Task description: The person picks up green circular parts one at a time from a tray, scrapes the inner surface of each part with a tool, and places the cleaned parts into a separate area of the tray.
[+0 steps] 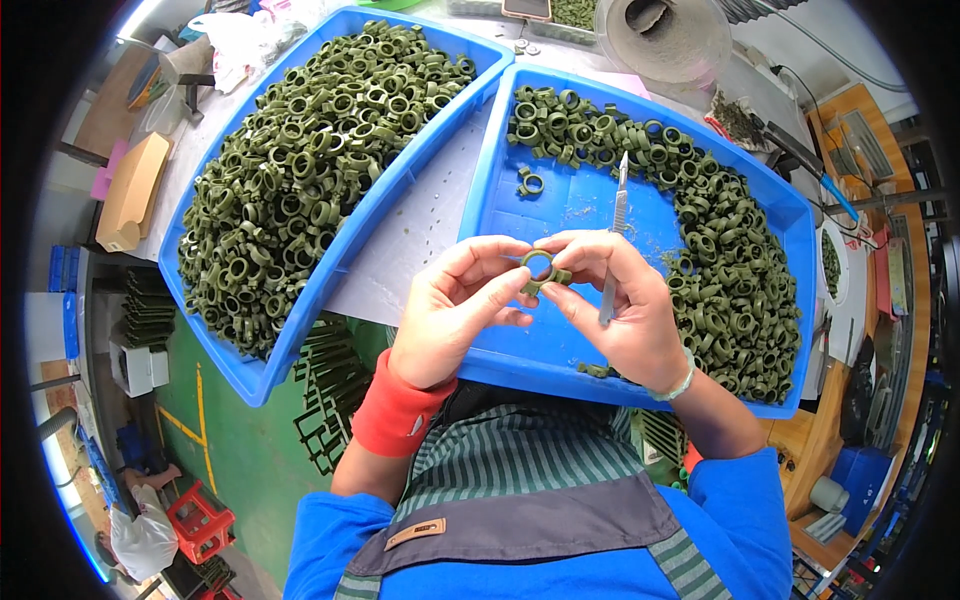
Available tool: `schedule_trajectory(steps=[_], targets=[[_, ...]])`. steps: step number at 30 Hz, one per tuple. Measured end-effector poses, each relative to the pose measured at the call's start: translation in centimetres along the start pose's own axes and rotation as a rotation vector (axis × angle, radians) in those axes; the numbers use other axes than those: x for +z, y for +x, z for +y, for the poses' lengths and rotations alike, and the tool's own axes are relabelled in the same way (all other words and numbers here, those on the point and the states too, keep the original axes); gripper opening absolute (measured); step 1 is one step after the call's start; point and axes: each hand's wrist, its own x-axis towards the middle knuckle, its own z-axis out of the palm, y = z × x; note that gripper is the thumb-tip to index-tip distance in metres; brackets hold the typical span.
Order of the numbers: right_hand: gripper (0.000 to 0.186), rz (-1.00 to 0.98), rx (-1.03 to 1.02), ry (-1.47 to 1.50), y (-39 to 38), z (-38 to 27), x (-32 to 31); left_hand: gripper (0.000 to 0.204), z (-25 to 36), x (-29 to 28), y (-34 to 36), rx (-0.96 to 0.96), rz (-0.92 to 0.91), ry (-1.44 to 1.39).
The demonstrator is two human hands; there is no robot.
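- Striped apron (540, 455) down at 6 o'clock is closest to the lens, blue shirt (735, 515) around it (only the head cam here, so that's the whole tour).
- Left hand (440, 320): thumb and fingertips pinching one green ring (545, 281), near the centre, from its 9 o'clock side. Red wristband (390, 415) below.
- Right hand (630, 320): thumb and index on that same ring from about 3 o'clock, plus a slim silver knife (619, 215) tucked in the hand, blade pointing to 12.
- Off at 10 o'clock, a blue tray (258, 380) piled high with loose rings (290, 180).
- Second blue tray (570, 200) under the hands, its own heap (735, 290) banked from 12 round to 4.
- What could bite you, imo: that blade's bare, so if the knife pivoted in a busy grip, a fingertip could get nicked. Loosen either pinch and the ring might twist or drop. Bump the 10 o'clock tray and I'd expect spillage.
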Motion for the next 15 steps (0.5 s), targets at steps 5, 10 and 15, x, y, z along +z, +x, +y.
schedule_trajectory(steps=[5,10,15], targets=[[0.025,0.024,-0.009,0.019,-0.22,0.51,-0.19,0.026,-0.41,-0.51,-0.12,0.013,-0.001,0.083],[0.023,0.061,-0.003,-0.045,-0.17,0.54,-0.06,0.026,-0.68,-0.54,-0.21,0.033,0.016,0.109],[0.025,0.051,-0.375,-0.534,0.48,0.28,-0.42,0.028,0.12,0.1,-0.24,-0.075,0.024,-0.049]])
